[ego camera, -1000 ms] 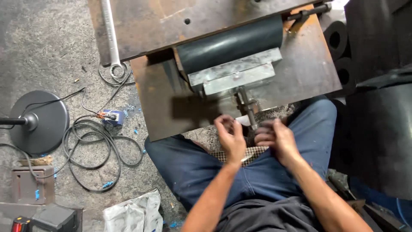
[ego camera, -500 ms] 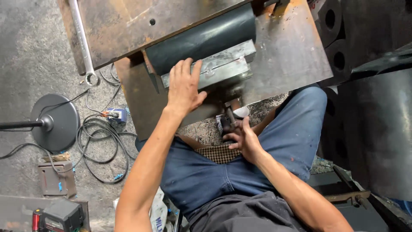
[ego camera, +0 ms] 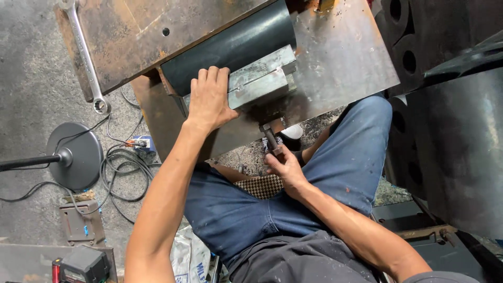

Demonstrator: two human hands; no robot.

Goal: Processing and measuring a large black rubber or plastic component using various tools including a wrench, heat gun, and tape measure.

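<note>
The person sits low with knees apart in blue jeans (ego camera: 335, 173), bent over a rusty steel plate (ego camera: 340, 63) that serves as the desk; on it lies a dark cylindrical roller (ego camera: 230, 47), and just in front of that, touching it, a grey metal angle block (ego camera: 262, 78). The left hand (ego camera: 209, 99) lies flat, palm down, across the near left end of that block and the plate beside it — its fingers (ego camera: 207, 78) are spread and pressing, closed around nothing. The right hand (ego camera: 283, 167) is lower, between the knees and below the plate's front edge; its fingers (ego camera: 275, 157) are clenched about the lower end of a threaded bolt (ego camera: 270, 137), which stands tilted, its head up against the underside of the plate near the block. A white shoe (ego camera: 292, 131) shows just beside the bolt.

Off to the person's left, a long combination wrench (ego camera: 86, 57) lies partly on a second rusty plate (ego camera: 131, 31), its ring end hanging over the concrete floor (ego camera: 31, 78); further down the floor there is a round grey stand base (ego camera: 78, 154) with black cables (ego camera: 120, 162) coiled next to it, and a red-and-black power tool (ego camera: 78, 264) by the lower edge. To the right — well apart from the hands — stand large dark rollers (ego camera: 450, 147).
</note>
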